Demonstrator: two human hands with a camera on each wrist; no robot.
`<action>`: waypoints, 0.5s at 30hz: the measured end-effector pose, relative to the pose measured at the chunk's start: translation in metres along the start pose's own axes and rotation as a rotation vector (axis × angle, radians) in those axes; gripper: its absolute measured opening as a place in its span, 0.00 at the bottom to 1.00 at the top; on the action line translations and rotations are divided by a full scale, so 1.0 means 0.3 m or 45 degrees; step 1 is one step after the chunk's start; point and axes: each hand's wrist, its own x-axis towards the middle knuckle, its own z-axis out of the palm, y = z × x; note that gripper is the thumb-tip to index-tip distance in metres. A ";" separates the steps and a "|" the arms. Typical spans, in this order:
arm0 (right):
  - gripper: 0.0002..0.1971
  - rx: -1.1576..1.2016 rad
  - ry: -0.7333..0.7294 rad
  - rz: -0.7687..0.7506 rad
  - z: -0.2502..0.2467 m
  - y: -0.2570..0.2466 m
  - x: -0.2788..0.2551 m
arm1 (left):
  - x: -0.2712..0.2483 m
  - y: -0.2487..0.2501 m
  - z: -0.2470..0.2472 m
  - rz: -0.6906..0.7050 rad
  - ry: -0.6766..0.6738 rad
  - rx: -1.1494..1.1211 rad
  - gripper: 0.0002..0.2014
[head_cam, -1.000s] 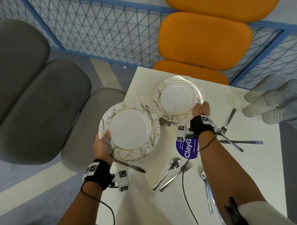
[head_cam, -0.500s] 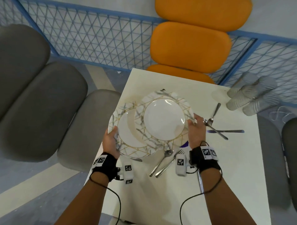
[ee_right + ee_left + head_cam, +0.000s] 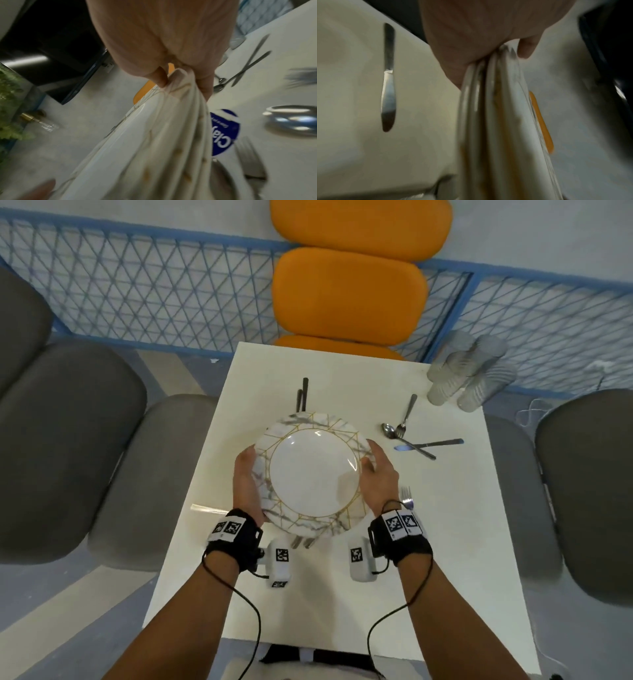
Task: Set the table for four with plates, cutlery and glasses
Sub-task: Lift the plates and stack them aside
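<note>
A stack of marble-patterned plates (image 3: 313, 474) with gold lines hangs above the middle of the white table (image 3: 445, 542). My left hand (image 3: 246, 484) grips its left rim and my right hand (image 3: 378, 474) grips its right rim. The left wrist view shows several plate edges (image 3: 489, 108) pinched under the thumb. The right wrist view shows the same plate edges (image 3: 163, 128) between thumb and fingers. Loose cutlery lies around: a spoon, fork and knife (image 3: 416, 440) at the right, handles (image 3: 303, 393) behind the plates, a fork (image 3: 406, 497) by my right wrist, a knife (image 3: 388, 81) at the left.
Several clear ribbed glasses (image 3: 469, 371) cluster at the table's far right corner. An orange chair (image 3: 349, 296) stands behind the table, grey chairs (image 3: 68, 446) at both sides, and a blue mesh fence (image 3: 171, 285) beyond. A blue round sticker (image 3: 223, 132) lies under the plates.
The two plates held apart a second ago have been brought together into one stack. Both hands now hold it over the table's middle, nearer to me.
</note>
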 end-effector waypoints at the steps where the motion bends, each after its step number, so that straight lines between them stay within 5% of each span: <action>1: 0.23 -0.002 0.029 0.030 -0.021 0.027 -0.006 | -0.006 -0.019 0.029 0.083 0.039 0.099 0.13; 5: 0.23 -0.004 0.118 0.150 -0.137 0.156 -0.019 | 0.007 -0.141 0.141 0.319 0.014 0.698 0.17; 11: 0.21 -0.036 0.268 0.310 -0.380 0.396 0.022 | -0.022 -0.320 0.411 0.143 -0.285 1.228 0.25; 15: 0.21 -0.082 0.306 0.413 -0.575 0.526 0.101 | -0.059 -0.429 0.599 0.021 -0.457 1.322 0.29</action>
